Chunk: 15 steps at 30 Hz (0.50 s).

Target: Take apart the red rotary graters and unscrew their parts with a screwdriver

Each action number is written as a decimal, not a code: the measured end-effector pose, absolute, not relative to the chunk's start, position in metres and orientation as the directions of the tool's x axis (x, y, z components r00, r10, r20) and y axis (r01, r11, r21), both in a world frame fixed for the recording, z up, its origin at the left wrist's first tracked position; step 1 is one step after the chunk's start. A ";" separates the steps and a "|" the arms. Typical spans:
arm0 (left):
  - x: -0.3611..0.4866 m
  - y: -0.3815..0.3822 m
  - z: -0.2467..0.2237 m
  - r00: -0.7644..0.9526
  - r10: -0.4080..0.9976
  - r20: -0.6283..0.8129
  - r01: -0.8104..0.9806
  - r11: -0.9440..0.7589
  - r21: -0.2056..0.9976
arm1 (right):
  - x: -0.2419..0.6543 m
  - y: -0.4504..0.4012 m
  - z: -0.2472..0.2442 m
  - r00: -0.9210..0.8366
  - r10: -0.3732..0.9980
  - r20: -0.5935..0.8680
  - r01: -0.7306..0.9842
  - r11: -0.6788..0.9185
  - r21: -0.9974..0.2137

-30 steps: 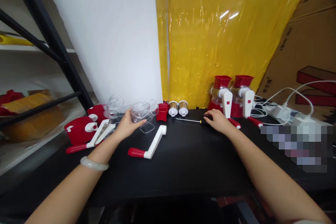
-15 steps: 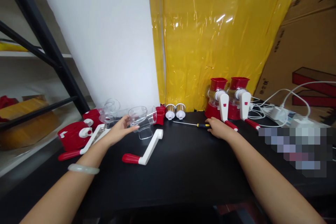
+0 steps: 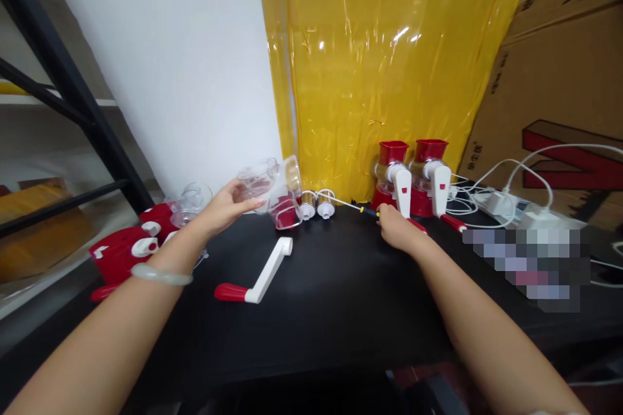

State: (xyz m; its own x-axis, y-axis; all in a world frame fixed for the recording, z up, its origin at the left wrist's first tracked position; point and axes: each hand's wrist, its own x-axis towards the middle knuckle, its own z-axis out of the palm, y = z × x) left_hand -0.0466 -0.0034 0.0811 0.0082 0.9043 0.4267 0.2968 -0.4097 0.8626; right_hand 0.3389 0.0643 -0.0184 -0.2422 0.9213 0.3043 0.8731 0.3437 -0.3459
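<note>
Lifted off the table, a clear plastic grater housing [image 3: 265,183] is gripped at its round end by my left hand [image 3: 232,207]. My right hand [image 3: 396,225] is closed around the black and yellow handle of a screwdriver [image 3: 348,203], its shaft pointing left and slightly raised. Beneath the housing lies a white crank handle [image 3: 268,272] with a red grip. Two metal grating drums [image 3: 317,205] with white ends stand behind, close to the screwdriver's tip. A red plastic part [image 3: 286,213] shows partly through the clear housing.
Two assembled rotary graters [image 3: 432,175] stand at the right rear, beside white cables and a power strip [image 3: 540,220]. Red grater bases [image 3: 119,256] sit at the left, partly behind my left arm. A black shelf frame [image 3: 73,104] rises at the left; a cardboard box [image 3: 569,91] leans at the right.
My left hand has picked the clear housing up off the table and tilted it. My right hand has closed on the screwdriver and raised it slightly. The view has shifted a little to the right.
</note>
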 end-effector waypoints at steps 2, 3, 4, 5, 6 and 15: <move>-0.031 0.006 0.074 0.148 0.901 0.408 0.228 -0.433 0.872 | 0.336 0.063 -0.017 -0.185 0.923 0.338 0.863 0.317 -0.393; -0.024 0.011 0.069 0.191 0.895 0.402 0.219 -0.438 0.872 | 0.335 0.063 -0.017 -0.157 0.922 0.355 0.855 0.307 -0.419; -0.017 0.016 0.064 0.230 0.890 0.394 0.211 -0.441 0.872 | 0.333 0.063 -0.017 -0.129 0.918 0.374 0.844 0.300 -0.445; -0.010 0.021 0.058 0.266 0.883 0.387 0.202 -0.444 0.873 | 0.331 0.064 -0.017 -0.101 0.912 0.397 0.832 0.296 -0.470; -0.003 0.027 0.052 0.304 0.875 0.377 0.197 -0.444 0.874 | 0.329 0.065 -0.018 -0.070 0.904 0.422 0.818 0.294 -0.495; 0.034 0.068 0.004 0.382 0.846 0.373 0.217 -0.474 0.854 | 0.327 0.076 -0.021 0.142 0.788 0.600 0.657 0.378 -0.653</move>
